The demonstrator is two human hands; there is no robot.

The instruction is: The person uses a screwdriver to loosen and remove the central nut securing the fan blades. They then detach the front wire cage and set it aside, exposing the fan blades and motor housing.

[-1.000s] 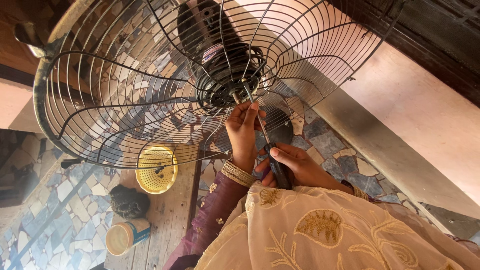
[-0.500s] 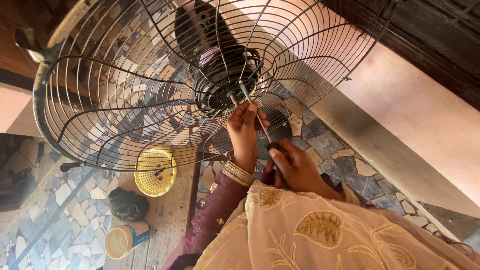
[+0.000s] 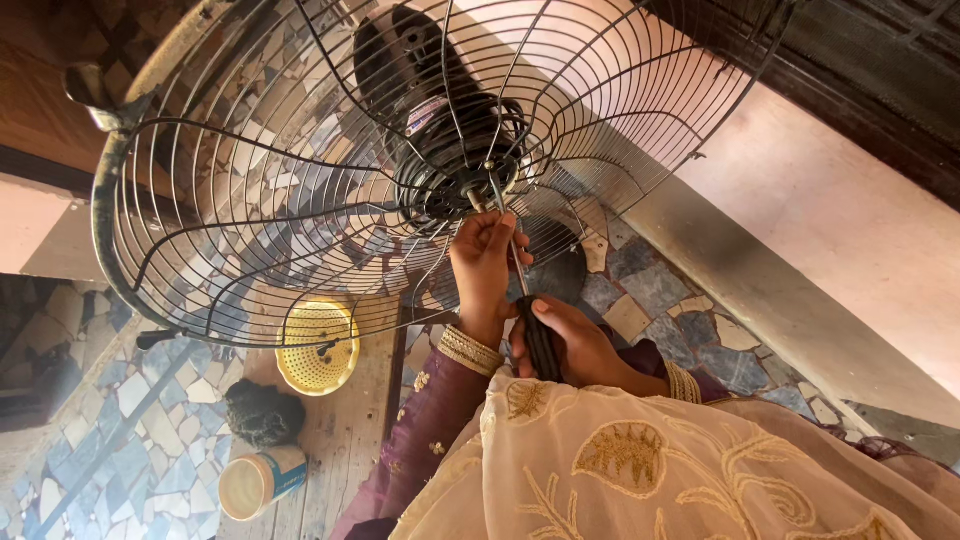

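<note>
the screwdriver [image 3: 530, 300] is gripped by the right hand [image 3: 575, 345], now lower below the motor [image 3: 450, 160]; its shaft is pinched by the left hand [image 3: 485, 265].

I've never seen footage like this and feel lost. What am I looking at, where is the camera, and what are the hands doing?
The camera sits on a person's head and looks down at their own two hands. In front of them is a big fan: a wire guard around a dark motor. The right hand grips the black handle of a screwdriver, whose thin shaft runs up to the motor's hub. The left hand holds near the shaft, close to the hub. Below, on wooden planks and a stone-patterned floor, lie a yellow perforated disc, a dark bundle and a small tub.
</note>
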